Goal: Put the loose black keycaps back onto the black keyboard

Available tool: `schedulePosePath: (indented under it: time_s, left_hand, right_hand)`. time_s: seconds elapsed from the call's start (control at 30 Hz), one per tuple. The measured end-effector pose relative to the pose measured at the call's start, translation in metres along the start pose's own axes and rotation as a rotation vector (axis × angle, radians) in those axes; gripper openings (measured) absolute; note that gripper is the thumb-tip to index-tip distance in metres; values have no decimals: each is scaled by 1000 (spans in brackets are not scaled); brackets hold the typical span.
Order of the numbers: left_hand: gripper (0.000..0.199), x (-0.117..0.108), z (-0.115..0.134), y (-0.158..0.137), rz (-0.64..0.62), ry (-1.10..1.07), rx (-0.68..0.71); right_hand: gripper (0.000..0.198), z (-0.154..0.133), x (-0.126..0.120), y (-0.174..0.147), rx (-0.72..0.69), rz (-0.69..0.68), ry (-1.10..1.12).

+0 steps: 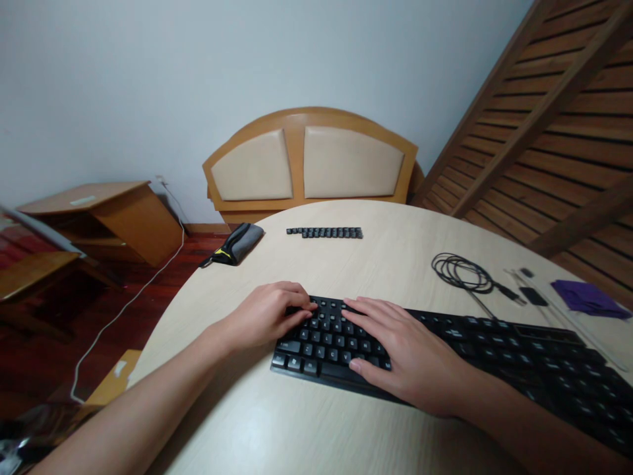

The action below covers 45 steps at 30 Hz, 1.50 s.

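A black keyboard lies on the pale round table, with bare spots between the keys of its upper left rows. My left hand is at its upper left corner. Thumb and fingertips are drawn together against the keys there; whatever is between them is hidden. My right hand rests across the middle of the keyboard, fingers stretched out and thumb apart, covering several keys. Farther back, loose black keycaps stand in two neat rows.
A grey and black pouch sits at the table's left edge. Toward the right are a coiled black cable, a small black piece, thin tools and a folded purple cloth. A headboard stands behind the table.
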State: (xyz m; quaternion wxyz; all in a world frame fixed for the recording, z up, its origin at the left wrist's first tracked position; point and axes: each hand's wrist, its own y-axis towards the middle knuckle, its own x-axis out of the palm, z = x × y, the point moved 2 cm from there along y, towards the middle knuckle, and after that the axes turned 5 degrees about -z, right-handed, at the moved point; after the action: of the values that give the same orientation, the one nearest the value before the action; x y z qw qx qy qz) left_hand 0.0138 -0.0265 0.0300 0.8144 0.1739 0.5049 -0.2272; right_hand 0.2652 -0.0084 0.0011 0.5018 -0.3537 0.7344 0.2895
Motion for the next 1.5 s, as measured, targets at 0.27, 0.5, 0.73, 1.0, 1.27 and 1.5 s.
schedulePosePath:
  time_s: [0.27, 0.5, 0.73, 1.0, 1.27, 1.5]
  left_hand:
    - [24, 1, -4, 0, -18, -6, 24]
    - [23, 3, -5, 1, -25, -16, 13]
    - [20, 4, -5, 1, -7, -35, -23]
    - [19, 6, -14, 2, 12, -152, -50]
    - [20, 4, -6, -1, -1, -6, -32]
    - [21, 4, -5, 1, -13, -9, 12]
  right_hand:
    - [64, -1, -1, -1, 9, -14, -3]
    - [63, 0, 0, -2, 1, 3, -6]
    - [63, 0, 1, -2, 0, 2, -29]
    - [64, -1, 0, 0, 12, -15, -25]
    - [64, 1, 2, 0, 8, -1, -23]
    - [64, -1, 0, 0, 11, -8, -32]
